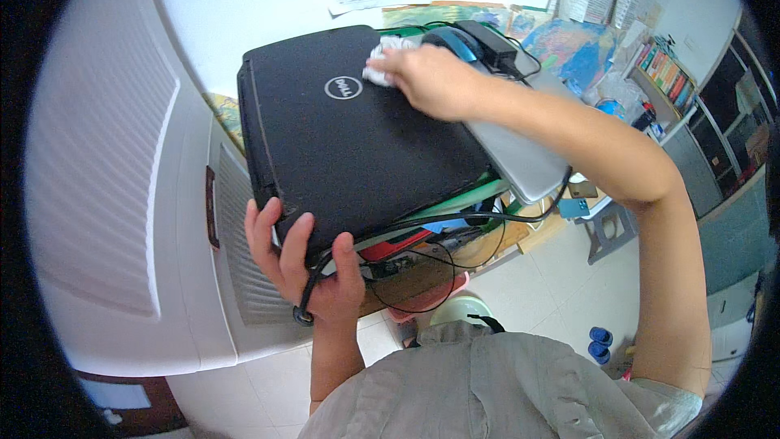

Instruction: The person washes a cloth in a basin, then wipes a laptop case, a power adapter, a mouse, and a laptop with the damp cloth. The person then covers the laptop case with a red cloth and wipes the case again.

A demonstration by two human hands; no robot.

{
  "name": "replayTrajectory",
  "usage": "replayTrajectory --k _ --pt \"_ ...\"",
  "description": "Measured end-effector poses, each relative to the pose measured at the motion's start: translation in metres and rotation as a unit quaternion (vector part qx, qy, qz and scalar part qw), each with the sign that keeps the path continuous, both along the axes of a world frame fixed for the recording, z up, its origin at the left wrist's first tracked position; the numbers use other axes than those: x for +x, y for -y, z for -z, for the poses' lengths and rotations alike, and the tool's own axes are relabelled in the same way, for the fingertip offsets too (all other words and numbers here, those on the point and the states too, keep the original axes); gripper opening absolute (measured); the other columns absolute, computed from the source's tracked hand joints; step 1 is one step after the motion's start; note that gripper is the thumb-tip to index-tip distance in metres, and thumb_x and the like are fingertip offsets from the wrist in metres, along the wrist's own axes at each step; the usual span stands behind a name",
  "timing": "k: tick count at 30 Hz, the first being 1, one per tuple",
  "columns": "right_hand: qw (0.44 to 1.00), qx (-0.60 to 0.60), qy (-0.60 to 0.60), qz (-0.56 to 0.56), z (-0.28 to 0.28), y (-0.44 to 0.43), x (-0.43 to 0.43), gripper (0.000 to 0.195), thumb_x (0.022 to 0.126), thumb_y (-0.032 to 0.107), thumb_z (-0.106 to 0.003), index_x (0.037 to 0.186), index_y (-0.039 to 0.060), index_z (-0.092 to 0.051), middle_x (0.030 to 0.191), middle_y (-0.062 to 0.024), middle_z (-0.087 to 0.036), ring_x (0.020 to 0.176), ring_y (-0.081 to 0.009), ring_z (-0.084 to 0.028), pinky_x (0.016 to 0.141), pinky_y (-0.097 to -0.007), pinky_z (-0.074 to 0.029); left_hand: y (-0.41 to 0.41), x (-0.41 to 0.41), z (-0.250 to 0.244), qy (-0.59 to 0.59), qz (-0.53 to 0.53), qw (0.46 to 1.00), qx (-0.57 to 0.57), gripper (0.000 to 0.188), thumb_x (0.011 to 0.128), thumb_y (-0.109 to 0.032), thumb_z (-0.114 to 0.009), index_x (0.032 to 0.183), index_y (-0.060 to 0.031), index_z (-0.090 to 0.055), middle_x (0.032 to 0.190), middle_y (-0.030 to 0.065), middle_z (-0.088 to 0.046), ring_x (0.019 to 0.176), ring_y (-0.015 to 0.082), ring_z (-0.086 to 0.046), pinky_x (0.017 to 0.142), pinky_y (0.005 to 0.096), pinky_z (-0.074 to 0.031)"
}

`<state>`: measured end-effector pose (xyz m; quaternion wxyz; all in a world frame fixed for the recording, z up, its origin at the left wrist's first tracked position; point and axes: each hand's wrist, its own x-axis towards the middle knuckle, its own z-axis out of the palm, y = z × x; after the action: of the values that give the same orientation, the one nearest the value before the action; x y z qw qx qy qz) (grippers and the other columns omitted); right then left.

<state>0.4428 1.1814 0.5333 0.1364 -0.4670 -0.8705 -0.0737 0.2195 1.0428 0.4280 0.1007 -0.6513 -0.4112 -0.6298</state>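
Note:
A shut black Dell laptop (365,158) lies on a stack of things against the wall. My right hand (436,82) presses a crumpled white cloth or tissue (382,76) onto its lid, near the far right part and close to the round logo. At the near left corner, my left hand (311,262) grips the laptop, fingers over the corner and thumb at the front edge. A black cable (481,217) runs from beside that hand along the laptop's front.
To the right lies a silver laptop (518,158), with a black power adapter (490,42) and a blue-and-black object (454,42) beyond. A white ribbed appliance or cabinet (122,164) stands close on the left. Below are a pink basin (432,299) and a pale green bucket (460,306).

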Motion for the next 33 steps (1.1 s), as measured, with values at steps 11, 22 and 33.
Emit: replayTrajectory --k 11,22,33 --pt "0.991 0.046 -0.051 -0.119 0.012 0.173 -0.003 0.049 0.078 0.005 -0.058 0.126 0.0037 -0.05 0.134 -0.0192 -0.047 0.121 -0.0388 -0.05 0.091 -0.04 -0.052 0.001 0.014 -0.002 0.015 -0.017 0.999 0.032 0.053 0.089 -0.035 -0.064 0.127 -0.002 -0.046 0.136 0.0202 -0.044 0.128 0.0374 -0.039 0.106 0.0499 -0.03" --pt "0.774 -0.188 -0.58 -0.169 0.023 0.286 0.077 0.032 0.092 0.011 -0.046 0.12 -0.0002 -0.056 0.119 -0.0183 -0.06 0.114 -0.0303 -0.057 0.093 -0.0363 -0.049 0.111 0.033 0.05 0.226 0.254 0.933 -0.116 0.041 0.094 -0.039 -0.055 0.103 0.0002 -0.055 0.099 0.0136 -0.057 0.089 0.0225 -0.055 0.079 0.034 -0.045" --pt "0.939 -0.004 -0.338 0.058 -0.058 0.158 0.166 0.056 0.085 0.052 -0.06 0.09 -0.003 -0.069 0.077 -0.0148 -0.067 0.071 -0.0224 -0.062 0.071 -0.0307 -0.05 0.146 0.079 0.091 0.53 0.513 0.516 -0.435 0.017 0.096 -0.016 -0.054 0.099 0.0006 -0.058 0.098 0.0125 -0.062 0.081 0.0218 -0.063 0.078 0.0347 -0.05"
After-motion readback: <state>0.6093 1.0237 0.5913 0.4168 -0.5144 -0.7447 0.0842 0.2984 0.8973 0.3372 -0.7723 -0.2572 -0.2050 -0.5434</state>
